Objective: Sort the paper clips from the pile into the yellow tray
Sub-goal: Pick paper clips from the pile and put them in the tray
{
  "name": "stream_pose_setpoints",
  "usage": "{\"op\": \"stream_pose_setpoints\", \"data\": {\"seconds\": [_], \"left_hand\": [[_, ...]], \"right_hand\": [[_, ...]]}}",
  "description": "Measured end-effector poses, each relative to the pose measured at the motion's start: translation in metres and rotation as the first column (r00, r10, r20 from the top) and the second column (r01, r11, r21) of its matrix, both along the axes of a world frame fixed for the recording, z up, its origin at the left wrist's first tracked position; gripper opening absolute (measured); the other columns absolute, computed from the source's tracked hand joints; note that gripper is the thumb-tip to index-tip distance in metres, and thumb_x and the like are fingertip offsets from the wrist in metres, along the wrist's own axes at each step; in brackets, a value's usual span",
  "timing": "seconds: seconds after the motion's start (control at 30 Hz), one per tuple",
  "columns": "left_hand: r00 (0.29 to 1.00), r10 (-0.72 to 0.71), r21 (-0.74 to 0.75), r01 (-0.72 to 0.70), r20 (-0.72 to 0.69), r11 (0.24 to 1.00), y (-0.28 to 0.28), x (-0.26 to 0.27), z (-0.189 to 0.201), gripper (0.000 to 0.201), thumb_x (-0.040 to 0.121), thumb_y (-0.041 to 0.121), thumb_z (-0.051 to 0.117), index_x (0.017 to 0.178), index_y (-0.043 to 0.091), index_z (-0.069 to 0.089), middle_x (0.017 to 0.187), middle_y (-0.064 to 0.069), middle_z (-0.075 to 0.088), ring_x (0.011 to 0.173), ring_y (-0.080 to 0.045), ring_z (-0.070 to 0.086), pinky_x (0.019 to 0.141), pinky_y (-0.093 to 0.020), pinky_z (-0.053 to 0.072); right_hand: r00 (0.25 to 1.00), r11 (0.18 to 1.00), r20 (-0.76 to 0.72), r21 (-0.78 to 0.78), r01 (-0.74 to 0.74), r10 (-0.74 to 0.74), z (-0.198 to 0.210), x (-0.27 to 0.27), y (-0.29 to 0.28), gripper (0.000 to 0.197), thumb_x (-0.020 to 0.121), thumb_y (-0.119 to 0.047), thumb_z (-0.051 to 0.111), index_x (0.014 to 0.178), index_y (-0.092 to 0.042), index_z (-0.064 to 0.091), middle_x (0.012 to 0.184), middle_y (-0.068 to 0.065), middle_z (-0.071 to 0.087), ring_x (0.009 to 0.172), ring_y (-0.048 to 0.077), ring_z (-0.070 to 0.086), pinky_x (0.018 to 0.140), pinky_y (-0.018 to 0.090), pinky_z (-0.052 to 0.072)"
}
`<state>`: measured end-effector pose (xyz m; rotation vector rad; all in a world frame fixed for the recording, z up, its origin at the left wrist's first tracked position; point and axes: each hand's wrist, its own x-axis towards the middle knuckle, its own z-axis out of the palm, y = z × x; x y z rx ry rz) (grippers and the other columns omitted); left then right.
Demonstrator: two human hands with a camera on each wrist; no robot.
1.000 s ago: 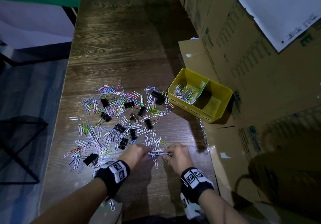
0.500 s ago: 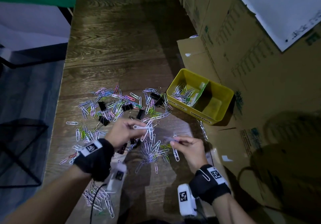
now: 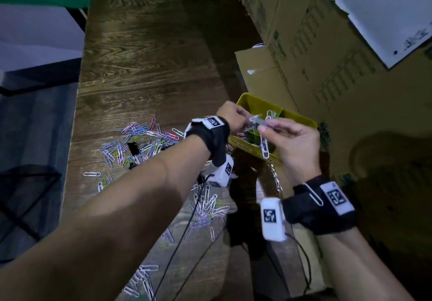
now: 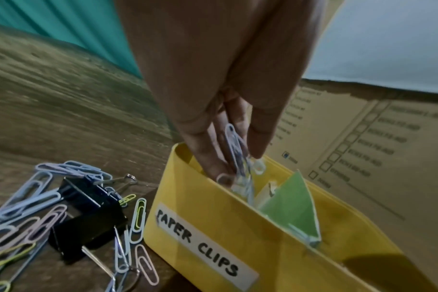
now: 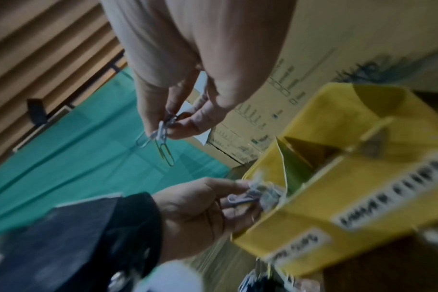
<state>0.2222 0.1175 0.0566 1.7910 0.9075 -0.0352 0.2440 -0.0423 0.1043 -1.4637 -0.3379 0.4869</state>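
Over tray: both hands have moved from the pile [image 3: 145, 142] to the yellow tray [image 3: 301, 119].
Left hand [image 3: 230, 118] grip: pinching paper clips [image 4: 238, 156] — over the "PAPER CLIPS" compartment.
Right hand [image 3: 293, 142] grip: pinching linked clips [image 3: 264, 145].
Meaning: drop imminent.

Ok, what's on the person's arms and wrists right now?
Bare forearms, no sleeves. Each wrist wears a black band with a white square-code tag: left wristband, right wristband. A white tagged camera box hangs under each, trailing thin black cables. A white paper clip clings to the right band.

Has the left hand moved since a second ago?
Yes. The left hand has gone from the near edge of the clip pile away and to the right, and now holds clips over the yellow tray.
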Motion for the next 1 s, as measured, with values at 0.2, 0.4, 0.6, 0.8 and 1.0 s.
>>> {"op": "stream_pose_setpoints", "data": {"seconds": [0.2,0.4,0.6,0.8,1.0], "left_hand": [[0.992,-0.123,0.166,0.121,0.005,0.979,0.002,-0.012,-0.003,0.013,0.084,0.018,0.063,0.091,0.023,0.073,0.091,0.004,0.071,0.075,-0.011,0.061,0.075,-0.022,0.052],[0.990,0.029,-0.049,-0.023,0.139,0.999,-0.001,-0.090,-0.003,0.011,0.087,0.011,0.062,0.077,0.015,0.067,0.068,-0.007,0.065,0.061,-0.020,0.057,0.063,-0.034,0.050],[0.896,-0.367,0.139,0.409,-0.251,0.902,-0.027,-0.178,-0.025,0.020,0.091,0.010,0.051,0.099,0.017,0.068,0.096,-0.003,0.069,0.083,-0.017,0.065,0.079,-0.031,0.054],[0.804,-0.461,0.380,0.587,-0.375,0.715,-0.065,-0.207,-0.071,0.050,0.084,-0.001,0.044,0.132,0.014,0.044,0.132,-0.007,0.047,0.120,-0.023,0.043,0.101,-0.036,0.036],[0.792,-0.566,0.441,0.602,-0.228,0.665,-0.075,-0.220,-0.081,0.051,0.075,0.003,0.050,0.126,0.010,0.052,0.132,-0.013,0.046,0.118,-0.031,0.046,0.101,-0.040,0.041]], "right_hand": [[0.997,0.959,0.070,-0.283,-0.002,0.023,-0.005,0.050,0.031,0.014,0.071,-0.008,0.080,0.082,-0.014,0.072,0.080,0.001,0.071,0.071,0.009,0.063,0.070,0.016,0.051],[0.881,0.682,0.228,-0.719,-0.135,0.415,-0.022,0.056,0.066,0.011,0.081,-0.014,0.073,0.092,-0.012,0.072,0.089,0.001,0.068,0.082,0.013,0.063,0.075,0.023,0.052],[0.687,0.432,0.205,-0.885,-0.174,0.697,-0.041,0.036,0.065,0.033,0.086,-0.024,0.069,0.118,-0.017,0.066,0.118,0.013,0.065,0.070,0.016,0.061,0.085,0.037,0.055],[0.639,0.730,0.473,-0.650,-0.211,0.607,-0.045,-0.021,0.026,0.017,0.089,-0.014,0.062,0.104,-0.016,0.071,0.104,0.001,0.064,0.092,0.014,0.059,0.086,0.028,0.049],[0.429,0.428,0.243,-0.805,-0.411,0.870,-0.112,-0.092,-0.027,0.035,0.088,-0.019,0.056,0.122,-0.020,0.061,0.122,0.000,0.057,0.111,0.021,0.055,0.098,0.037,0.045]]}}
